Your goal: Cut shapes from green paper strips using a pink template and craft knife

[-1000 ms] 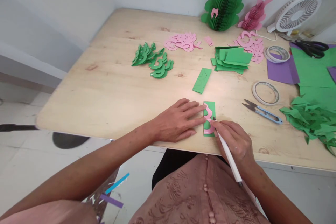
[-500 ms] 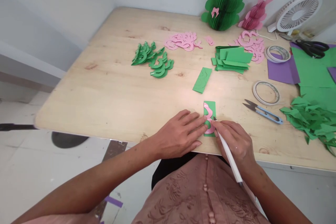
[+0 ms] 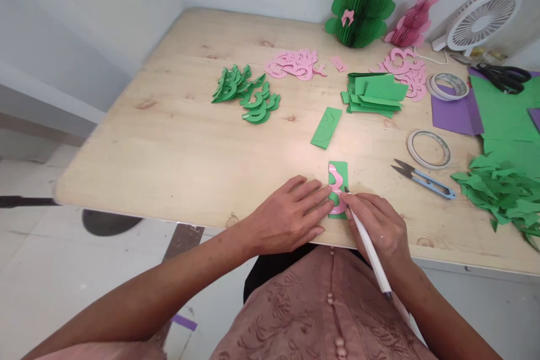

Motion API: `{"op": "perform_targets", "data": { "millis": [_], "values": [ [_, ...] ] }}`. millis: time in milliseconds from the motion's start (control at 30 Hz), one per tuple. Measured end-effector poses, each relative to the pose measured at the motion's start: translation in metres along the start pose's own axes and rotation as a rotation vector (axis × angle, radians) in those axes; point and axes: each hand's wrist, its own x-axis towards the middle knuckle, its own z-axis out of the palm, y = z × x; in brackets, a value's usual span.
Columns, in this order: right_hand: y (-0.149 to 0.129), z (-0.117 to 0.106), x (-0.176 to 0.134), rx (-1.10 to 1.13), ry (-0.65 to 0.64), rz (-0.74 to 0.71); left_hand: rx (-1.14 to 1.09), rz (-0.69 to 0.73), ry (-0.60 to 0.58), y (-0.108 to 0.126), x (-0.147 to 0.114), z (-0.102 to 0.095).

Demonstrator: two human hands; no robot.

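Near the table's front edge lies a small green paper strip [image 3: 343,171] with a pink curved paper cutout [image 3: 336,178] on top of it. My left hand [image 3: 289,215] lies flat, fingers stretched out, its fingertips pressing on the left side of the cutout. In my right hand [image 3: 379,225] is a white pen [image 3: 370,250], its dark tip at the right edge of the cutout on the green paper. Just beyond rests another green strip [image 3: 326,128] with curved outlines drawn on it.
Farther back are green cutouts [image 3: 257,102], pink cutouts [image 3: 295,63] and folded green papers [image 3: 375,93]. On the right lie thread snips [image 3: 426,180], a tape roll [image 3: 411,149], green scraps [image 3: 502,191] and black scissors [image 3: 504,76]. Behind stand a green paper rabbit [image 3: 365,8] and a white fan [image 3: 481,22].
Almost nothing differs. The whole view has shifted very slightly; both hands and the pen keep the same place on the cutout.
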Motion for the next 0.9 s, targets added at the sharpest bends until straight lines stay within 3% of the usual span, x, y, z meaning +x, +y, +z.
{"op": "perform_targets", "data": {
  "millis": [300,900],
  "values": [
    [0.0021,0.0011,-0.0019,-0.016,0.060,0.046,0.013,0.005,-0.001,-0.0006,-0.0006,0.0007],
    [0.0014,0.0015,-0.0011,-0.053,0.036,0.061,0.011,0.003,0.005,0.0001,0.0003,0.0000]
  ]
}}
